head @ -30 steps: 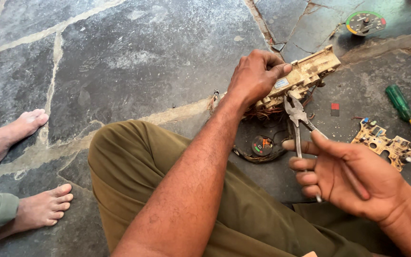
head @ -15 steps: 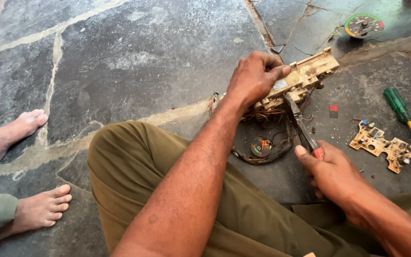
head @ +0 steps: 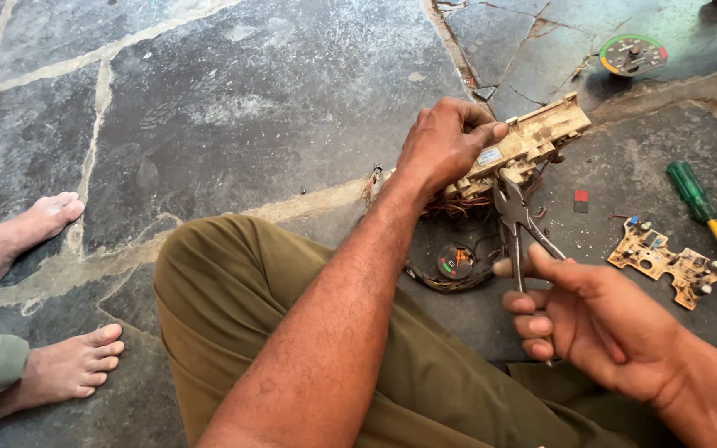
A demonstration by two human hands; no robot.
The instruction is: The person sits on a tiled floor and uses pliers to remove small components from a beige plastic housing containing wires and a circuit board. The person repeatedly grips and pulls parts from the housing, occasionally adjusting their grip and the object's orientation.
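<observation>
Half a second back the right hand [head: 599, 319] was closed low over the pliers' handles; now it has drawn back a little and loosened, palm up, with the handles of the pliers [head: 518, 222] spread between the thumb and curled fingers. Its grip is on the pliers, whose tips sit against the underside of the dusty beige plastic housing [head: 533, 143]. The left hand [head: 444, 145] has not shifted: it clamps down on the near end of that housing, pinning it to the stone floor [head: 209, 108]. Tangled wires [head: 458, 278] spill beneath it (around a small round dial). Off to the right lie a tan circuit board [head: 668, 261] and a green-handled screwdriver [head: 701, 207], well apart from both hands. Someone else's bare feet [head: 51, 299] rest at the left.
</observation>
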